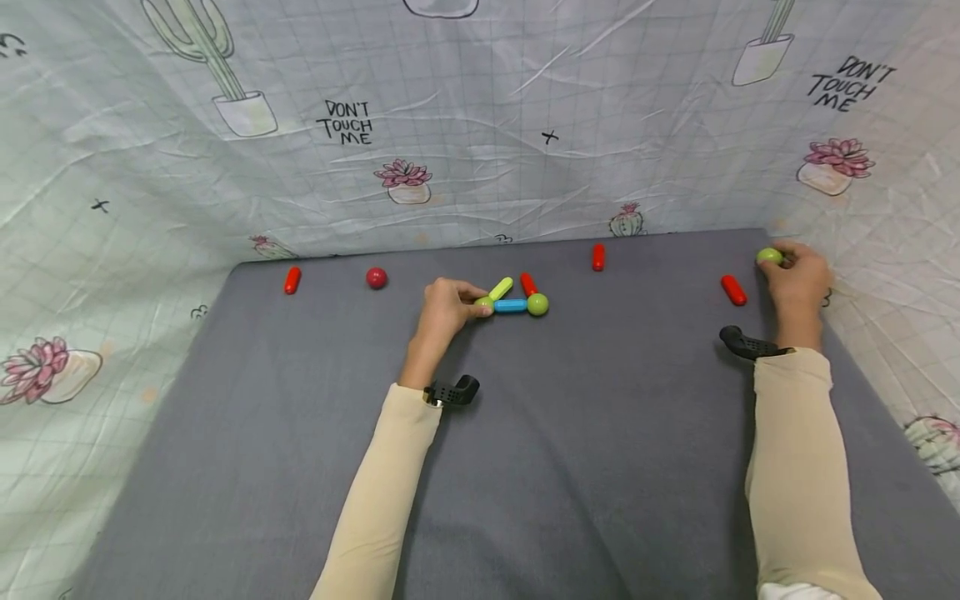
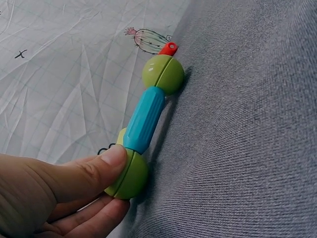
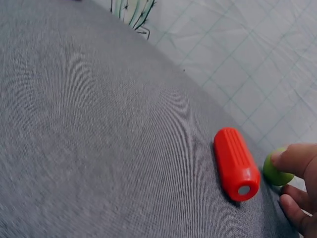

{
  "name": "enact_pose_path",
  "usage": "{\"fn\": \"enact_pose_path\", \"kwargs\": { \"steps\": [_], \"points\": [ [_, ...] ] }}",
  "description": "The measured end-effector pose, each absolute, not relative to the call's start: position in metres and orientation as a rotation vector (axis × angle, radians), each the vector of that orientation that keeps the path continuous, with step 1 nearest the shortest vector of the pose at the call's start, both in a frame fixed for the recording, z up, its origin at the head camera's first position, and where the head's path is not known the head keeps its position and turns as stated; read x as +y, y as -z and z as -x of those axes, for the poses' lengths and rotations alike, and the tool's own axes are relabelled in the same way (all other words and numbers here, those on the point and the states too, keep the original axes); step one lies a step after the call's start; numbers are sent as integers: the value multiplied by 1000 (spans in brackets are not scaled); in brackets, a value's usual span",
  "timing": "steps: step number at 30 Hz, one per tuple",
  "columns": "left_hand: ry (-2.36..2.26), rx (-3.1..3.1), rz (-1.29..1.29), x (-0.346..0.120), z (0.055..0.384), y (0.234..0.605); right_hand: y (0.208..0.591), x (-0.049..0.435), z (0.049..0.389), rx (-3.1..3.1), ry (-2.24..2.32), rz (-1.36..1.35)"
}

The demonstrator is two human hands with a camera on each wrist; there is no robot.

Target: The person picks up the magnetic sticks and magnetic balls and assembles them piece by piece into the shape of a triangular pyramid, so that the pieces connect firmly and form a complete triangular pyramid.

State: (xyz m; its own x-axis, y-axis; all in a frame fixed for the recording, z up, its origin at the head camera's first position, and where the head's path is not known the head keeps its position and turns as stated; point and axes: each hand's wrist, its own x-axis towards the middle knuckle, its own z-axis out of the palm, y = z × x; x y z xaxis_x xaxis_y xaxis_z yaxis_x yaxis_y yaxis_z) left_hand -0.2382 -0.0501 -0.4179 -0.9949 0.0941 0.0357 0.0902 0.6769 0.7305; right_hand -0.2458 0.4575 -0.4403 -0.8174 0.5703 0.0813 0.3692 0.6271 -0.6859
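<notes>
My left hand (image 1: 444,312) pinches a green ball (image 2: 132,176) between thumb and fingers. That ball meets one end of a blue rod (image 1: 511,306), whose other end meets a second green ball (image 1: 537,304). A yellow-green rod (image 1: 501,288) angles away from the held ball, and a red rod (image 1: 528,284) from the second one. At the far right corner my right hand (image 1: 801,279) grips another green ball (image 1: 768,257), partly hidden by the thumb in the right wrist view. Beside that hand lies a loose red rod (image 3: 237,163) with a metallic dot on its end.
On the grey cloth surface (image 1: 600,433), a red rod (image 1: 292,281) and a red ball (image 1: 377,277) lie at the far left. Another red rod (image 1: 598,257) lies near the back edge. A patterned curtain (image 1: 480,125) rises behind and along both sides.
</notes>
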Motion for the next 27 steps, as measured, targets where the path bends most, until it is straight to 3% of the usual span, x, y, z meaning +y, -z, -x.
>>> {"fn": "enact_pose_path", "kwargs": {
  "steps": [5, 9, 18, 27],
  "points": [
    [-1253, 2867, -157, -49, 238, 418, 438, 458, 247, -2584, -972, 711],
    [-1253, 2858, -160, -50, 238, 417, 438, 450, 245, -2604, -856, 496],
    [-1237, 2866, -158, -51, 236, 416, 432, 404, 246, -2546, -683, 71],
    [-1261, 2865, -145, -51, 237, 417, 419, 356, 251, -2566, -717, -62]
  ]
}}
